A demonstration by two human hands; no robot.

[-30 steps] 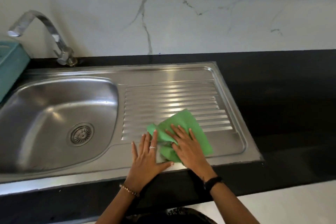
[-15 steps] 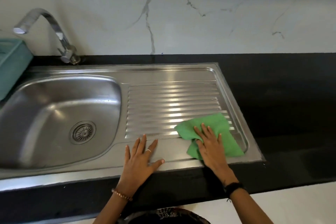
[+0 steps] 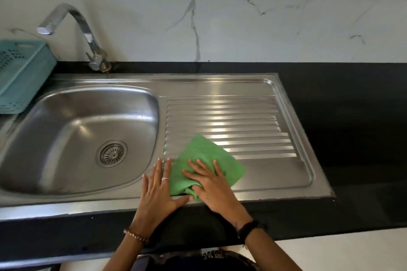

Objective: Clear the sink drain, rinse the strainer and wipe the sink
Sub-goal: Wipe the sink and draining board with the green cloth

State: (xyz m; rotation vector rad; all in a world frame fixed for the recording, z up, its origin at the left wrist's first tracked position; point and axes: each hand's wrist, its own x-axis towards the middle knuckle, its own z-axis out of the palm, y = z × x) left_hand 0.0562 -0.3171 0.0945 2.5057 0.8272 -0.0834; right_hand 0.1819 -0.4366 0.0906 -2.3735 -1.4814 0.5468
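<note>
Right hand [image 3: 214, 185]: flat, palm down on the green cloth [image 3: 206, 160], fingers spread; thumb side bunches a fold of cloth. Pressing it, not clenched round it.
Left hand [image 3: 158, 189]: open and flat on bare steel, holding nothing; fingers just beside the cloth's left edge, thumb reaching toward the right hand's thumb.
Cloth: under the right hand, lying on the near left part of the ribbed drainboard [image 3: 242, 130]; far corner pokes out past the fingertips onto the ribs.
Sink [image 3: 72, 130]: steel bowl left of both hands, near the left hand's fingers.
Strainer [image 3: 111, 153]: seated in the drain at the bowl's bottom, left of the left hand, apart from it.
Tap [image 3: 88, 35]: beyond the bowl, well apart from the hands, spout turned left.
Basket [image 3: 19, 72]: teal, at the far left edge, well apart from the hands.
Counter [image 3: 352, 116]: black, around the steel; both wrists cross its near edge.
</note>
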